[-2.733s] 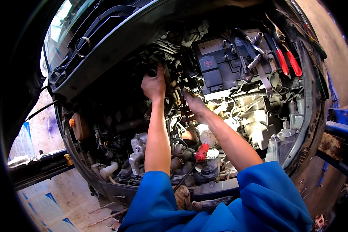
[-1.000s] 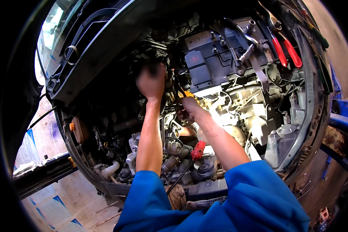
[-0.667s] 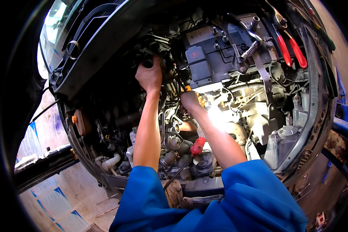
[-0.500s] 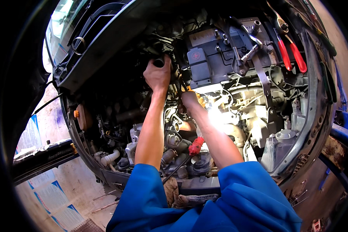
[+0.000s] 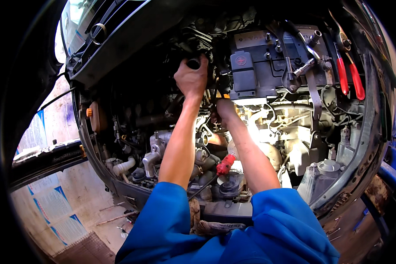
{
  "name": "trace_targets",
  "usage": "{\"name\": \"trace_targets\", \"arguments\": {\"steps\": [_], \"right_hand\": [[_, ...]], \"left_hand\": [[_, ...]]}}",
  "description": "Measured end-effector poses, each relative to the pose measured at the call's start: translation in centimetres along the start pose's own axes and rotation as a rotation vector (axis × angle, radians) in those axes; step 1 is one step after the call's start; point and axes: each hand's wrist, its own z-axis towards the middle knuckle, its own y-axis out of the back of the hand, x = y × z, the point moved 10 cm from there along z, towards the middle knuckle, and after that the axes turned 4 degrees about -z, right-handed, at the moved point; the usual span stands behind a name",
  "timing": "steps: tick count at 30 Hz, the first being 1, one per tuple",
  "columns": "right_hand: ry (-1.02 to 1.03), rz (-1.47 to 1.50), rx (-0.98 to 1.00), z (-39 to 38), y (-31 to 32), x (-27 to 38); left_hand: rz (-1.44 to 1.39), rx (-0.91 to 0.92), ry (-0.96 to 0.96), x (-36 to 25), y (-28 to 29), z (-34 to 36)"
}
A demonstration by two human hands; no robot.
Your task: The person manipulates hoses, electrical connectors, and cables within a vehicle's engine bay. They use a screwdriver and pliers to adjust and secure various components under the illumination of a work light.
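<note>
I have both bare arms inside a car's engine bay. My left hand (image 5: 192,80) is deep at the back, left of the battery (image 5: 262,66), with fingers and thumb curled round a dark round-ended tube (image 5: 193,64). What the tube joins is lost in shadow. Below and to the right, my right hand (image 5: 225,110) reaches down between engine parts, close to the battery's front left corner. Its fingers are hidden there. A bright light shines just beside my right wrist. The red-bodied lamp or tool (image 5: 225,164) with a black cable lies between my forearms.
On the battery lie a ratchet wrench with a socket (image 5: 304,66) and several loose bolts. Red-handled pliers (image 5: 355,77) rest at its right side. An orange-capped reservoir (image 5: 93,115) stands at the left. A dirty cloth glove (image 5: 218,226) lies on the front edge before me.
My view has shifted slightly, so the engine bay sits further right and lower in the picture. Both hands stay in about the same places among the parts.
</note>
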Motion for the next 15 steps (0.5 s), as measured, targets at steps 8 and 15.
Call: {"name": "trace_targets", "arguments": {"steps": [8, 15], "right_hand": [[-0.165, 0.268, 0.412, -0.1, -1.3, -0.6], [-0.086, 0.154, 0.231, 1.1, -1.1, -1.3]], "left_hand": [[-0.115, 0.231, -0.197, -2.1, -1.6, 1.0], [-0.107, 0.413, -0.256, -1.2, -2.5, 1.5]]}}
